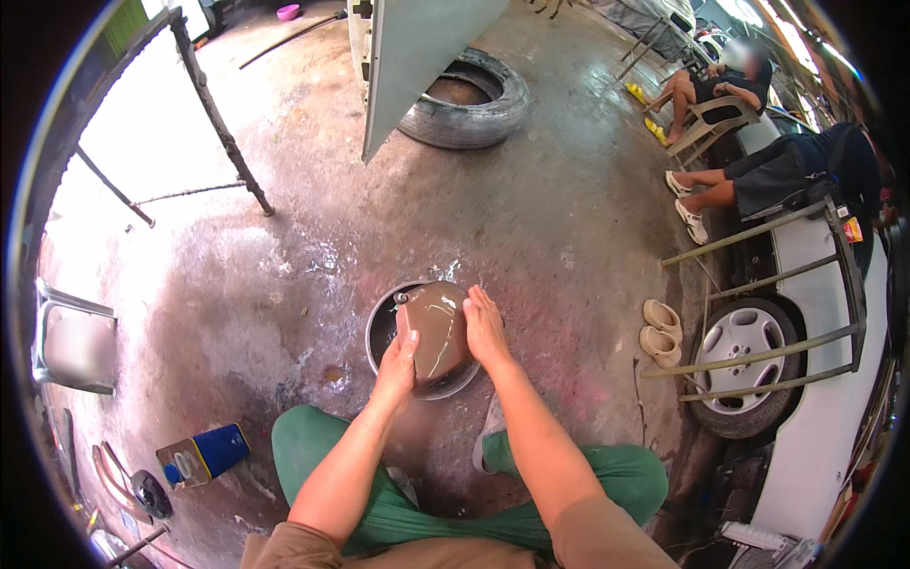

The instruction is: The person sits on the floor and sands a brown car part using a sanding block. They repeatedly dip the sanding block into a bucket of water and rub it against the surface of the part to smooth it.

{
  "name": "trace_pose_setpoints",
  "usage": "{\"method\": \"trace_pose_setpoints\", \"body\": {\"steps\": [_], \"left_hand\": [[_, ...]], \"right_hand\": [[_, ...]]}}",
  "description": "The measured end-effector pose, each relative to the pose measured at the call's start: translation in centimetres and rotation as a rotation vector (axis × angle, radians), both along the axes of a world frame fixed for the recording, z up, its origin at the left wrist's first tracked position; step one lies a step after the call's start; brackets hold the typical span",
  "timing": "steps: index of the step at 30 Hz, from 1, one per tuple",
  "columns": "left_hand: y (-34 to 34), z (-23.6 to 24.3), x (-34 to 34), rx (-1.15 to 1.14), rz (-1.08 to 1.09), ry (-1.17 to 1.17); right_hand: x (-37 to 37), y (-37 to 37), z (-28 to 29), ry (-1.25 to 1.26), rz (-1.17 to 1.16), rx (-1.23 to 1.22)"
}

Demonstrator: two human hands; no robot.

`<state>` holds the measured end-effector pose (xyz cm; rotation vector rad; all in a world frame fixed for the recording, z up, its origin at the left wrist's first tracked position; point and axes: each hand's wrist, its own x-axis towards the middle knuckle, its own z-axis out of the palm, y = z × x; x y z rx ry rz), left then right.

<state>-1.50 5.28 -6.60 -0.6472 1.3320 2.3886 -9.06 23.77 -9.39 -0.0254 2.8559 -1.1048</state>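
Note:
A round metal basin (377, 322) with a dark interior sits on the wet concrete in front of my crossed legs. Over it a brown, curved-edged piece (436, 334) with a glossy top, pale streaks and a small metal fitting is held at a tilt. My left hand (398, 365) is closed on its lower left side, thumb uppermost. My right hand (485, 327) lies along the right side with fingers stretched out, touching it. The piece hides much of the basin's inside.
A rectangular can (213, 453), metal frame (237, 171) and chair (76, 294) are left; a tyre (474, 133) and hanging panel (398, 66) ahead. At right are two seated people (735, 175), sandals (661, 332), a rack (758, 370) and a white car part (815, 474) beside a wheel.

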Motion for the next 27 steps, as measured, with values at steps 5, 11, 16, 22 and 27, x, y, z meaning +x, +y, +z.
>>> {"method": "trace_pose_setpoints", "body": {"steps": [5,11,16,22,27], "left_hand": [[-2.2,-0.3,0.1,-0.024,-0.008,0.030],[-1.4,-0.2,-0.2,0.081,-0.055,0.048],[-1.4,-0.8,0.2,0.087,0.009,0.055],[0.1,-0.3,0.6,0.004,0.020,0.075],[0.1,-0.7,0.9,0.043,0.037,0.089]], "right_hand": [[3.6,-5.9,1.7,0.106,0.277,-0.043],[0.1,-0.2,0.5,-0.049,0.012,-0.070],[2.0,-8.2,2.3,0.239,0.324,0.159],[-2.6,-0.7,2.0,-0.235,-0.078,-0.018],[1.3,-7.2,3.8,0.008,0.370,0.094]]}}
